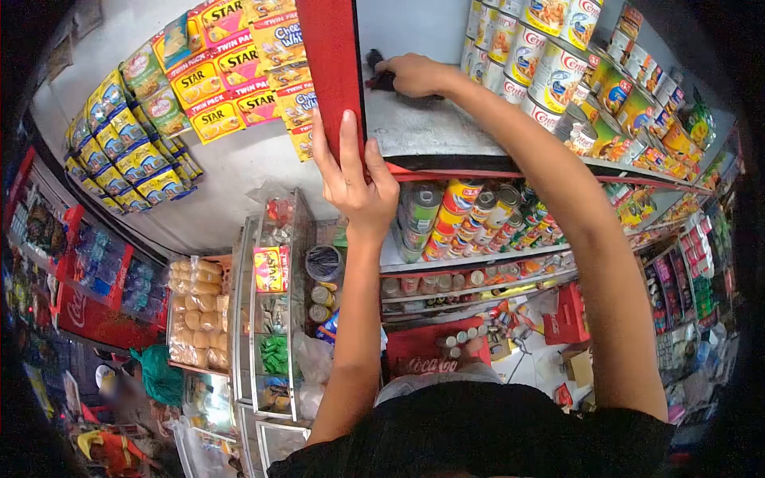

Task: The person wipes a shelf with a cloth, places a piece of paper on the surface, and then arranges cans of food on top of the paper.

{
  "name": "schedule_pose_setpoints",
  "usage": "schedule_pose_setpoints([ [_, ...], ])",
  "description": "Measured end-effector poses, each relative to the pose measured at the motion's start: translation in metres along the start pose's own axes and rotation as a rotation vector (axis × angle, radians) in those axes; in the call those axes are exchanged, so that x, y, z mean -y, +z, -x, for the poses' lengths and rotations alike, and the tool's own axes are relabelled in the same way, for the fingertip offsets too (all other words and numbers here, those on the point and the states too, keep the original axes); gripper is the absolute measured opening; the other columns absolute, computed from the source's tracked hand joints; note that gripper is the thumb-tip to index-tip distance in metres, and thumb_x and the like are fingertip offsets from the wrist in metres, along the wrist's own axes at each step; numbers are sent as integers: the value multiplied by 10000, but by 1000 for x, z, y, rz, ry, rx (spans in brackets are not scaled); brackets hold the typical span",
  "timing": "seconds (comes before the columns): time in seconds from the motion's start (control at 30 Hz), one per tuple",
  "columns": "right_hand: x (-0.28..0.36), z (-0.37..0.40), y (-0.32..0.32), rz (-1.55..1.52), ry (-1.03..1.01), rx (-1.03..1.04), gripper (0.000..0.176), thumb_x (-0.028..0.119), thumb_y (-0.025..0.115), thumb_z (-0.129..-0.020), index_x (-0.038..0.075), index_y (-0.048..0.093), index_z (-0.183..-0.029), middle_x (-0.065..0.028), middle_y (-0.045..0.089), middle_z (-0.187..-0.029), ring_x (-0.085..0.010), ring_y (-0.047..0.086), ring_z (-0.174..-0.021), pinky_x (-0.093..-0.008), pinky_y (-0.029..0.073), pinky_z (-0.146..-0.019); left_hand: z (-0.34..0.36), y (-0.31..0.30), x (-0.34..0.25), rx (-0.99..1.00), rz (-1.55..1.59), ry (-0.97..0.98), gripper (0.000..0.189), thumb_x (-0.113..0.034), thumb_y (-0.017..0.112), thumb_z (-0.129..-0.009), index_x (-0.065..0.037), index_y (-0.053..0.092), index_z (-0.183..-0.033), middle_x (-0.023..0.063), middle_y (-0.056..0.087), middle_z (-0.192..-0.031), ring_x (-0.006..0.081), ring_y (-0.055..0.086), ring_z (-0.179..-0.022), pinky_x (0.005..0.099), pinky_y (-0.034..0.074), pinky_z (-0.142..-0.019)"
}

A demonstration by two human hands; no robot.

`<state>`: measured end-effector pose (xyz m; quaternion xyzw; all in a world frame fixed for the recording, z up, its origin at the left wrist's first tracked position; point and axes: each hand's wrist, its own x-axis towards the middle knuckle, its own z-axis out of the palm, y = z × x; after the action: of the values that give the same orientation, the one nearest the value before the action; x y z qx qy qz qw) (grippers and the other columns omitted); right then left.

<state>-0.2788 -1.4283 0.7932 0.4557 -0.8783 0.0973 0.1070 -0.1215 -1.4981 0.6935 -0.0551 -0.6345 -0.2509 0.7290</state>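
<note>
My left hand (355,179) lies against the lower part of the red side panel (331,56) of a shelf unit, its fingers stretched out and apart. Up on the grey shelf board (430,131), my right hand (418,76) is closed over a dark, crumpled cloth (382,80) near the back corner. Part of the cloth is hidden under the fingers. Stacked cans with white labels (550,76) stand on the same shelf, to the right of my right hand.
Twin-pack sachets (215,84) hang on the wall at the left. Below the board, more cans (454,215) fill a lower shelf. Packed bread rolls (195,319) sit beside a glass-sided case (275,342). A red crate (422,350) and cans are on the floor. A person (119,382) appears at lower left.
</note>
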Motion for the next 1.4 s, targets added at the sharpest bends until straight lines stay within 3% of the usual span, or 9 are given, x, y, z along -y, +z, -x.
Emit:
schedule_pose_setpoints([
  [0.17, 19, 75, -35, -89, -244, 84, 410, -15, 393, -636, -5, 582, -999, -201, 620, -923, -312, 577, -896, -358, 424, -823, -3, -1, -2, -25, -28, -5, 397, -15, 560, -811, -56, 512, -1204, 288, 412, -1253, 439, 496, -1076, 414, 481, -757],
  [0.3, 21, 100, -77, -249, 5, 249, 351, -14, 389, -608, -30, 604, -886, -164, 626, -800, -254, 579, -760, -326, 439, -737, -2, -1, -3, -12, 18, -5, 398, 8, 534, -821, 24, 472, -1214, 258, 452, -1228, 419, 414, -1151, 456, 329, -954],
  [0.5, 9, 109, -50, 43, 31, 122, 343, 14, 421, -650, 4, 621, -928, -175, 634, -846, -267, 592, -767, -324, 456, -735, 1, 1, -3, -25, 10, -6, 361, -8, 538, -827, 36, 481, -1181, 193, 503, -1203, 421, 410, -1148, 477, 315, -956],
  [0.7, 12, 121, -56, -549, 400, 72, 356, -15, 427, -647, 20, 588, -963, -104, 581, -741, -211, 558, -690, -299, 475, -697, -3, 0, -6, -22, -90, 33, 370, 3, 548, -813, 10, 497, -1179, 279, 449, -1215, 449, 426, -1145, 473, 384, -919],
  [0.77, -1, 117, -32, -1116, 479, -178, 348, -54, 442, -647, 8, 551, -972, -67, 541, -735, -191, 541, -661, -284, 486, -666, -2, 2, -5, -15, -95, 42, 375, 10, 548, -812, 7, 492, -1182, 278, 442, -1224, 451, 420, -1149, 478, 376, -924],
  [0.9, 16, 142, -33, -1711, 306, -221, 290, -56, 479, -642, -9, 537, -923, -100, 570, -857, -209, 557, -784, -280, 461, -698, 0, 2, -6, -51, -85, 18, 359, -11, 549, -820, 31, 486, -1171, 203, 505, -1195, 397, 416, -1155, 465, 318, -963],
  [1.2, -58, 326, 15, -988, 355, 175, 552, 91, 634, -717, 18, 473, -1240, -84, 517, -1198, -187, 459, -1105, -286, 308, -980, 20, -1, -35, -55, -236, 79, 287, 78, 538, -764, -31, 595, -1023, 212, 346, -1245, 356, 376, -1176, 443, 318, -979],
  [1.33, -116, 476, 119, -1540, 1092, 128, 490, 114, 636, -748, 21, 492, -1207, -47, 611, -1032, -176, 556, -950, -334, 409, -881, 76, 10, -74, 162, 22, 118, 336, 118, 549, -682, -79, 629, -942, 171, 390, -1193, 308, 403, -1142, 454, 311, -1006],
  [1.4, -124, 545, 162, -386, 1150, 344, 336, 103, 599, -725, 18, 577, -1050, -169, 612, -1001, -320, 579, -944, -399, 451, -840, 107, 18, -93, 334, 166, 102, 318, 121, 543, -665, -62, 632, -911, 163, 448, -1150, 307, 449, -1100, 431, 358, -952],
])
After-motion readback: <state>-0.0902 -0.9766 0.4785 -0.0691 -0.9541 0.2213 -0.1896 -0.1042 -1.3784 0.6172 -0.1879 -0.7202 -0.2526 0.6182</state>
